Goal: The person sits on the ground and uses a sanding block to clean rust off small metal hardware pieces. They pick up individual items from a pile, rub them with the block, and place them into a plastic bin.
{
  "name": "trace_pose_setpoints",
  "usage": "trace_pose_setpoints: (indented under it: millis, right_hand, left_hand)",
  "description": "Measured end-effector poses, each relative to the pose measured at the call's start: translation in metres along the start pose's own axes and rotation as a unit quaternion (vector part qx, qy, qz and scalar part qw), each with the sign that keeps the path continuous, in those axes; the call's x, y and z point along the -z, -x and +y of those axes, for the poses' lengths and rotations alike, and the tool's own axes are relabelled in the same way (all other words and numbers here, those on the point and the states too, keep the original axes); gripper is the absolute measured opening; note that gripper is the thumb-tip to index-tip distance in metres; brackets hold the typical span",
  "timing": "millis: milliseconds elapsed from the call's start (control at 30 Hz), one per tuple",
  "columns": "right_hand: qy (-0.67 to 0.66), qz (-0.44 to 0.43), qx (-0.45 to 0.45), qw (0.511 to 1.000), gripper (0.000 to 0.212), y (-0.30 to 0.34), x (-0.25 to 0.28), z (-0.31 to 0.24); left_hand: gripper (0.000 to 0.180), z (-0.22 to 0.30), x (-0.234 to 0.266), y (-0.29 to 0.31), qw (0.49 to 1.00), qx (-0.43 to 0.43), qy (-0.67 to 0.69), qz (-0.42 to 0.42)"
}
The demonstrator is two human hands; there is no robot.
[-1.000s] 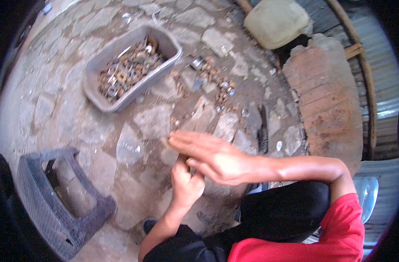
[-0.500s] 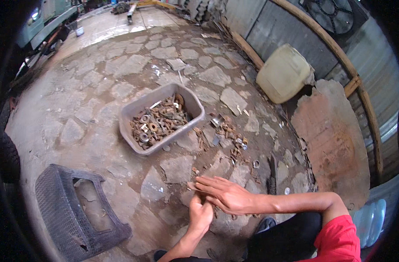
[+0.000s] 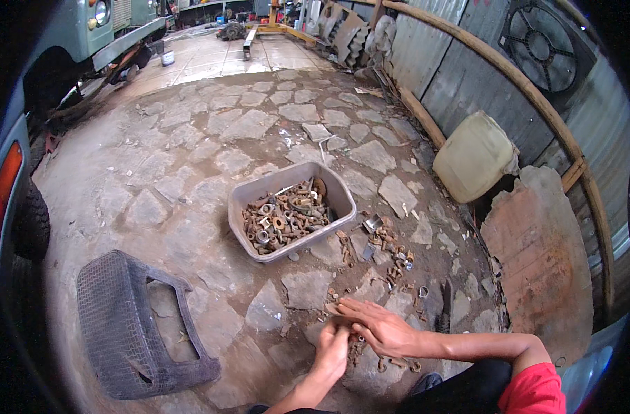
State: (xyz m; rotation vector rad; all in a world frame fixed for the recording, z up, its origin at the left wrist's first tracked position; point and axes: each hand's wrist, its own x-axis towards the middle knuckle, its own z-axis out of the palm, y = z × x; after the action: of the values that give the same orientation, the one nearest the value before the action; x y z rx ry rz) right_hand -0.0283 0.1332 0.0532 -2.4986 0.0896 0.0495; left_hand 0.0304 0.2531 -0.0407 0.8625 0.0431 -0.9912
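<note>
My left hand (image 3: 331,350) and my right hand (image 3: 386,331) meet above the stone floor, low in the picture. The right one lies palm down over the left, its fingers stretched out flat. Beyond its fingertips pokes the edge of a thin brownish flat piece (image 3: 334,310), whose kind I cannot make out. My left fingers are mostly hidden beneath; the hand looks closed on something. Below and beside the hands lie loose rusty bolts (image 3: 382,364). Farther off stands a grey plastic basin (image 3: 240,238) filled with rusty nuts, bolts and washers (image 3: 287,214).
A dark plastic stool (image 3: 111,324) lies on its side at the left. More rusty hardware (image 3: 396,259) is scattered right of the basin. A yellowish jerrycan (image 3: 474,157) and a rusty metal sheet (image 3: 539,241) rest along the right wall. A vehicle (image 3: 122,41) stands at the far left.
My view has tilted upward and turned left, so the basin, stool and hands sit lower and farther right. My hands stay pressed together, the right on top.
</note>
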Motion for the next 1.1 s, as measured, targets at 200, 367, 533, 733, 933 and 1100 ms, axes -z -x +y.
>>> trace_pose_setpoints:
  millis: [200,367,533,733,933,1100]
  right_hand:
    - [-0.082,0.009,-0.053,0.995,0.048,0.003,-0.007,-0.002]
    - [-0.053,0.010,-0.060,0.997,0.049,-0.002,-0.009,0.002]
    - [-0.098,-0.004,-0.061,0.993,0.050,-0.003,-0.014,-0.003]
    - [-0.229,-0.029,-0.142,0.962,0.051,-0.006,-0.013,-0.007]
    - [-0.207,-0.023,-0.157,0.966,0.049,-0.007,-0.014,-0.001]
    - [-0.190,-0.043,-0.191,0.962,0.046,-0.004,0.002,-0.005]
  left_hand:
    - [0.012,-0.002,-0.010,0.009,0.998,-0.014,-0.056,-0.002]
    - [0.012,-0.004,-0.018,0.015,0.999,-0.004,-0.043,0.013]
    - [0.012,0.002,-0.006,0.006,0.998,-0.037,-0.037,0.039]
    - [0.011,0.009,-0.003,-0.001,0.983,-0.136,-0.115,0.043]
    - [0.012,0.016,0.004,0.003,0.937,-0.185,-0.286,0.077]
    - [0.012,0.003,-0.009,0.008,0.893,-0.213,-0.397,0.025]
